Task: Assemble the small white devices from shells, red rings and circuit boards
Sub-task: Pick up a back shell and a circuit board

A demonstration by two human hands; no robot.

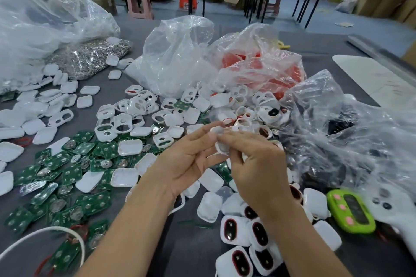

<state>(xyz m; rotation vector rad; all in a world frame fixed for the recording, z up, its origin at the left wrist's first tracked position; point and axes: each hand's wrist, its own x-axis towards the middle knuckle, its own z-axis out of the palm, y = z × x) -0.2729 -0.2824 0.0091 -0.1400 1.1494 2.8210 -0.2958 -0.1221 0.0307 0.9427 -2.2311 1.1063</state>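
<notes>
Hands meet at centre: left hand [193, 159] and right hand [254, 164] both pinch one white shell [221, 145]; blur hides its fit. Recommend square seating under even fingertip pressure. Spare circuit boards [74, 173] lie at 8 o'clock, finished devices [231, 229] at 6.

Bare table [186, 252] being left open at near centre. Left approach being crowded by circuit boards [67, 173]; right by finished devices [245, 236]; far side being walled by plastic bags [177, 58].

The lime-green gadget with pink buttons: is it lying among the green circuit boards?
No, the lime-green gadget lies on the right by finished white devices, while the circuit boards spread on the left.
</notes>
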